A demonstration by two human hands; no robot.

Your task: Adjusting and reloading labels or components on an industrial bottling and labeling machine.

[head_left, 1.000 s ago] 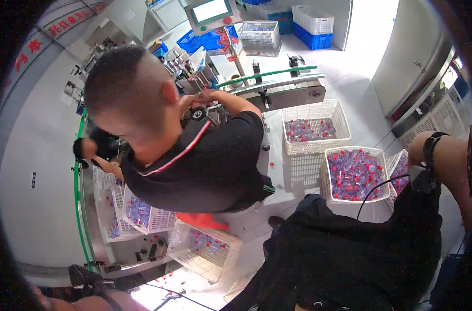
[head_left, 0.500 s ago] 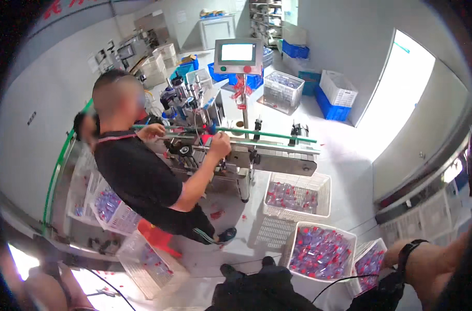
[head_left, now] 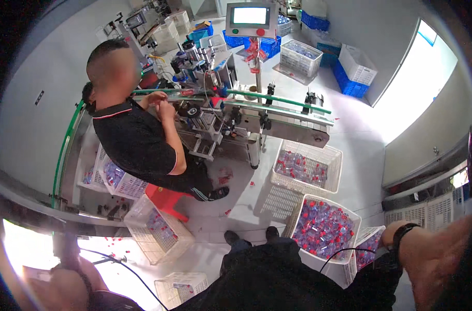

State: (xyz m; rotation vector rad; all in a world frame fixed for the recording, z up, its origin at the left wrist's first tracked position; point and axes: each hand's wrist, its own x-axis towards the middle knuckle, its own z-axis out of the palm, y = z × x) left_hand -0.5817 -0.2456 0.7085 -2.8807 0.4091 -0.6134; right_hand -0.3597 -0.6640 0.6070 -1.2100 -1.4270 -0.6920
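**Bottles (head_left: 326, 228) up to the rim, footing tight**

The conveyor (head_left: 290, 132) stretches from eleven o'clock to two. A co-worker (head_left: 137, 140) stands between nine and ten, with both hands together beside its rail; if the machinery runs, straying fingers could get pinched.

At four o'clock sits the full crate (head_left: 293, 220), heaped with clear, red-capped bottles; a knock from a leg could spill the topmost ones. At three, below the belt's end, the part-filled crate (head_left: 298, 185) could catch a passing foot. Between seven and eight, another bottle crate (head_left: 168, 253) stands next to a red stool (head_left: 166, 197), and someone stepping back could stumble over the pair.

The side crate (head_left: 351, 272), partly hidden behind the full one's right side, also holds bottles. The wearer's right hand (head_left: 389, 234), at four o'clock, appears next to it; its fingers are hidden, so I cannot tell whether it grips anything or touches that crate. The left hand (head_left: 97, 277), between seven and eight, is blurred, and its grip cannot be read either.

A black cable (head_left: 344, 250) arcs across the view of the full crate; slack could snag on a corner. Red bits (head_left: 224, 176) on the floor, just below centre, could make a shoe slip.
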